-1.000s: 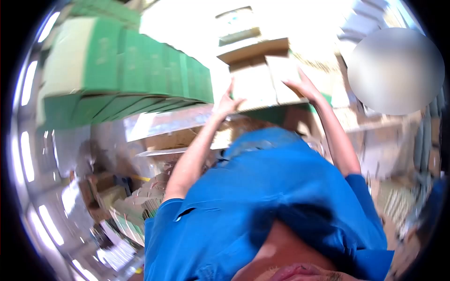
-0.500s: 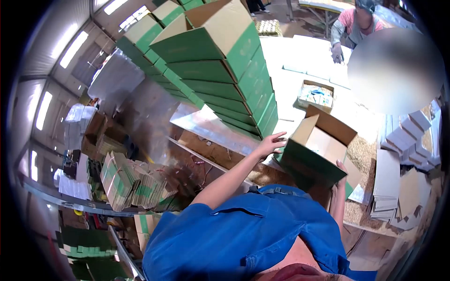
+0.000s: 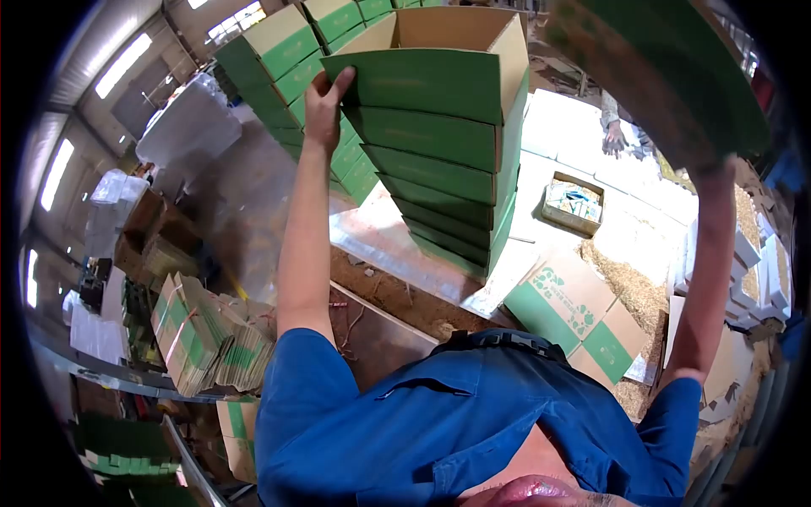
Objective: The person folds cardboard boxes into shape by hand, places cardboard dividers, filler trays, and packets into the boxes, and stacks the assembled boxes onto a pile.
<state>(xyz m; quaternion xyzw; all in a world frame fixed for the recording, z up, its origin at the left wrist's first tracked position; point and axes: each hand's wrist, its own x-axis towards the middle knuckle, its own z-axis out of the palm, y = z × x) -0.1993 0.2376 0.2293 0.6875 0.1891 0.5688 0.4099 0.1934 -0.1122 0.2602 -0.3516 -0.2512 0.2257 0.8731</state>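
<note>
My left hand [image 3: 325, 108] grips the left edge of the top green box [image 3: 422, 83] on a tall stack of open green boxes. My right hand [image 3: 716, 173] is raised at the right, at the lower edge of another green box [image 3: 659, 76], which is lifted and blurred by motion. The right fingers are mostly hidden. Between my arms, a flat green and brown carton [image 3: 557, 291] lies on the white table. Behind it stands a small box [image 3: 574, 204] with small packets inside.
A co-worker's gloved hand [image 3: 614, 139] is across the table. Loose grain-like material [image 3: 629, 270] lies near white boxes [image 3: 764, 270] at the right. Bundled flat cartons [image 3: 190, 334] stand at the lower left, and more green box stacks [image 3: 283, 63] behind the tall one.
My left hand has moved up onto the stack's top box. The box that was over the table is now raised at the upper right with my right hand. The flat carton shows more fully.
</note>
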